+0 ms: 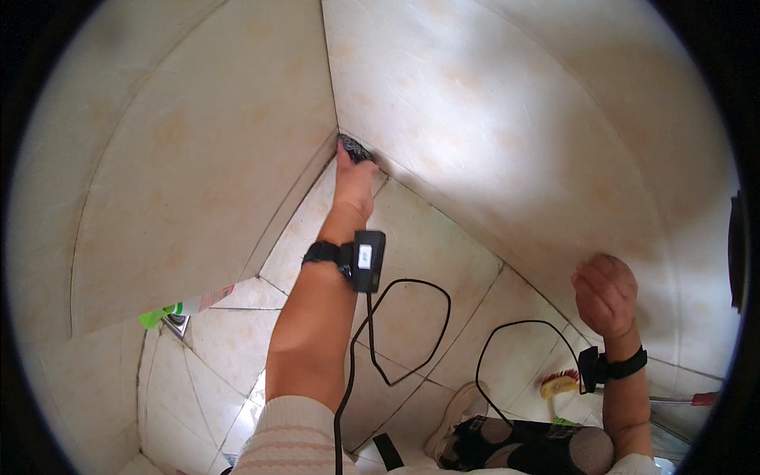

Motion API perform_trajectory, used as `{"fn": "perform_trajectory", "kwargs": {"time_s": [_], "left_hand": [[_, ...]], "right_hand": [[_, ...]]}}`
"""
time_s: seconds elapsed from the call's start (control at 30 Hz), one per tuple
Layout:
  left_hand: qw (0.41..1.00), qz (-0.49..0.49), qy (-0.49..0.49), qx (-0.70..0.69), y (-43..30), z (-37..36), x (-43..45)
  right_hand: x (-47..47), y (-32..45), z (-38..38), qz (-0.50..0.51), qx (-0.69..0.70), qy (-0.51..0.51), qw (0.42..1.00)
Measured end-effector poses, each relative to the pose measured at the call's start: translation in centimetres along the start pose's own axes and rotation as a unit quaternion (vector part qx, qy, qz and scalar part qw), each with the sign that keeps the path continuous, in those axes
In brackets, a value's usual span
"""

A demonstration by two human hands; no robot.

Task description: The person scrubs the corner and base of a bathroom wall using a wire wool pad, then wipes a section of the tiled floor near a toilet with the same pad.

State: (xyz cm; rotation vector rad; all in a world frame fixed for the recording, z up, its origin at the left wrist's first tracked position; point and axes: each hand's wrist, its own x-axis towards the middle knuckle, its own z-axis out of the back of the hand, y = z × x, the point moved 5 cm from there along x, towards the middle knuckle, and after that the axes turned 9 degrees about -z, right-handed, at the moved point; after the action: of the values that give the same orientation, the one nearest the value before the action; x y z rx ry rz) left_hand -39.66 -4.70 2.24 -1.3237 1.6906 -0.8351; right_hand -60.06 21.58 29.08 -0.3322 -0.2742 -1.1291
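My left hand (355,181) reaches far forward, low into the corner where two tiled walls meet the floor. Its fingers press a dark, shiny scouring pad, probably metal wool (355,148), into that corner. Off to the right, my right hand (607,294) is held near the right-hand tiled wall (475,119) with its fingers curled in. Nothing shows in it, and I cannot tell whether it touches the wall. A black strapped device (369,261) sits on my left forearm, and another wrist device (594,369) is on my right wrist.
Black cables (449,303) from both devices hang over the floor tiles (415,225). Behind the left wall's end lies a bottle with a green top (155,316) near a metal floor drain (177,325). A yellow brush with red bristles (559,385) lies by my shoe (460,409).
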Motion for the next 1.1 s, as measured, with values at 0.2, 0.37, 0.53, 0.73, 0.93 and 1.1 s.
{"fn": "perform_trajectory", "kwargs": {"time_s": [0.2,0.37,0.53,0.73,0.93,1.1], "left_hand": [[0.983,-0.164,0.065,0.056,-3.3,-5.0,-4.5],[0.982,-0.11,0.032,0.149,-0.6,-0.9,-2.0],[0.976,-0.183,0.028,0.114,-1.9,-1.8,-1.9],[0.931,-0.103,0.176,0.303,4.3,-5.3,-10.5],[0.944,-0.119,0.102,0.291,1.4,-8.4,-11.2],[0.993,-0.077,0.083,0.02,-2.7,-6.2,-5.0]], "right_hand": [[-0.3,0.0,-0.2,-0.011,0.009,0.002,1.0],[0.5,0.2,-0.1,-0.02,0.029,-0.005,0.999],[-0.5,0.0,0.5,-0.035,0.044,0.02,0.998],[-0.1,0.1,0.2,-0.05,0.057,0.037,0.996],[-0.5,0.0,0.6,-0.08,0.09,0.039,0.992],[-3.0,-0.1,2.0,-0.117,0.087,0.054,0.988]]}}
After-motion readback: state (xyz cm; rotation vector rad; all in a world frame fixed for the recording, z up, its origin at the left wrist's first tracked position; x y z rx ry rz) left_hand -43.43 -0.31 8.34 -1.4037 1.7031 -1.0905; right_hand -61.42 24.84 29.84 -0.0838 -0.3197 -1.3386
